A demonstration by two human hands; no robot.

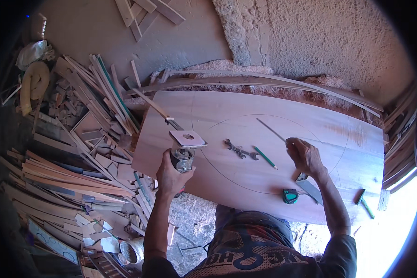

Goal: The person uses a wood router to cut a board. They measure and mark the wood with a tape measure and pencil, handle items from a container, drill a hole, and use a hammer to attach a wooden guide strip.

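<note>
My left hand [171, 178] is wrapped round the body of a trim router [184, 160], held at the board's left side with its pale square base plate [188, 138] facing up. My right hand [305, 156] pinches one end of a thin straight rod [269, 129], which points to the far left over the board. Underneath lies a large wooden board [245, 104] with a big circle drawn on it. Between my hands are open-end wrenches [240, 150] and a green pencil [265, 157]. A try square [309, 190] lies partly under my right forearm, beside a green-and-black tape measure [290, 196].
A green-handled hammer [367, 204] lies at the board's near right corner. A narrow wooden strip [153, 105] reaches over the far left edge. Piled offcuts [74, 176] crowd the left floor. Long slats [264, 82] lie behind the board, before a rough wall [329, 41].
</note>
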